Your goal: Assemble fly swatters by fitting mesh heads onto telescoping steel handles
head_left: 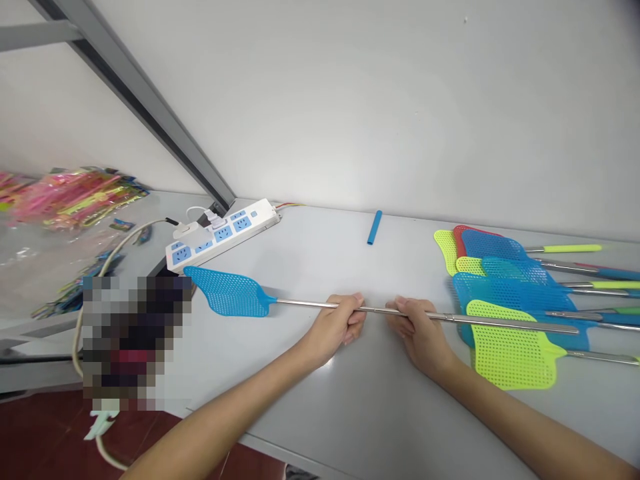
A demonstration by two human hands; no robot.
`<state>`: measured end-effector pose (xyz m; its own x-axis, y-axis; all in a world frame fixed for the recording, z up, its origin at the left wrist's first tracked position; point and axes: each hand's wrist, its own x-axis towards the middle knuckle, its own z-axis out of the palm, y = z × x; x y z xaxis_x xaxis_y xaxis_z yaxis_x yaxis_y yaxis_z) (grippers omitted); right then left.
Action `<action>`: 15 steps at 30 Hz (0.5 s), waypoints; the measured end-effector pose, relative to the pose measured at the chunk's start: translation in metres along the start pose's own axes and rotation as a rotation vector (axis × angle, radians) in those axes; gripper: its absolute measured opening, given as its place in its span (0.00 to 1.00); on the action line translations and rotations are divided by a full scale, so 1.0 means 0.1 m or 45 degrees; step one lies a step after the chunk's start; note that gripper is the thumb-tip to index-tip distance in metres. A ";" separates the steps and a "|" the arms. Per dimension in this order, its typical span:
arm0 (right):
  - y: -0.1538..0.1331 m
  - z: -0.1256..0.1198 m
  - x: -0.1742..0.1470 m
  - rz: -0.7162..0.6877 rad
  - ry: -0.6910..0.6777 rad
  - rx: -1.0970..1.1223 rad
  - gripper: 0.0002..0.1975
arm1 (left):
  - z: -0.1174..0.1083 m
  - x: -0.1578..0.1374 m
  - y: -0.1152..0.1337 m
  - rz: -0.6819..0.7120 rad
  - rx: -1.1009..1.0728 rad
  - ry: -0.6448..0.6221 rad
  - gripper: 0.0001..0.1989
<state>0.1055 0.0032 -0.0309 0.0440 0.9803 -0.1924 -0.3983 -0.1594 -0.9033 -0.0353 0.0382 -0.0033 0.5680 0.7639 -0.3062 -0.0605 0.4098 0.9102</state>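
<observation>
A fly swatter with a blue mesh head and a thin telescopic metal rod is held crosswise above the grey table. My left hand is closed around the thinner section of the rod, on the side of the blue head. Farther right along the same rod, my right hand grips it near a thicker section. The bare metal end of the rod reaches right, over a yellow-green fly swatter. Behind both hands, a short blue tube lies on the table.
Several blue, red and yellow-green fly swatters are piled at the right. A white power strip with plugs and cables sits at the back left. Plastic bags of colourful items lie far left beyond a metal post.
</observation>
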 end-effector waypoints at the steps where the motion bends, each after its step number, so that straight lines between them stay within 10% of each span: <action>1: 0.00 0.00 0.00 -0.002 0.005 0.020 0.22 | -0.01 0.00 0.00 0.013 0.010 0.011 0.19; 15: -0.02 0.00 0.04 -0.080 0.020 0.262 0.23 | -0.07 -0.01 0.02 0.083 0.243 0.110 0.21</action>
<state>0.1068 0.0075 -0.0302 0.0887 0.9854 -0.1456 -0.5731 -0.0691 -0.8165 -0.0415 0.0416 -0.0029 0.4951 0.8288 -0.2606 0.0663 0.2631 0.9625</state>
